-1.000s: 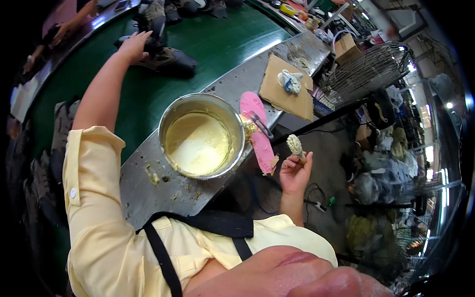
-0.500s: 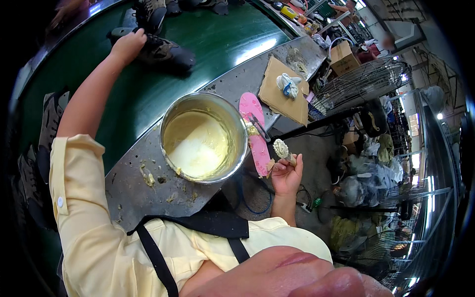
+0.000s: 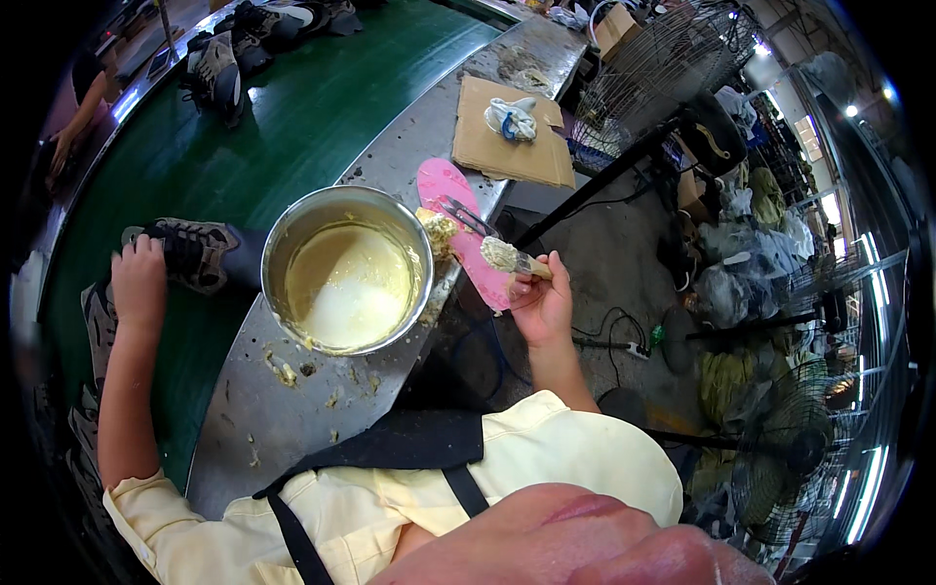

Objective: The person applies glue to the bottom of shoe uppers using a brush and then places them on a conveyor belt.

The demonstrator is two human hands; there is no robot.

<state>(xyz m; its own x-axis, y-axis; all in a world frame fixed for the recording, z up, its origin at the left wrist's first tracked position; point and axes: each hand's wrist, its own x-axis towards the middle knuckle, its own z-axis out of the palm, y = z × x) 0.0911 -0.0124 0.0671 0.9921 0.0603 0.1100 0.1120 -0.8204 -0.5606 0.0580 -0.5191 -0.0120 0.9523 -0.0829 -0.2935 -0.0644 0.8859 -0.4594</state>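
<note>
Shoe (image 3: 202, 255) lay on green belt (image 3: 302, 107), left of pot (image 3: 276, 268); left hand (image 3: 139, 280) touching its heel, grip unclear; right hand (image 3: 547, 298) clamped on brush (image 3: 512, 258). We judged step: positioning shoe; next move called for steadying it.

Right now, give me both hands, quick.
Left hand: at one end of a dark shoe; whether it grips cannot be told.
Right hand: closed, holding a paste-coated brush by its handle.
</note>
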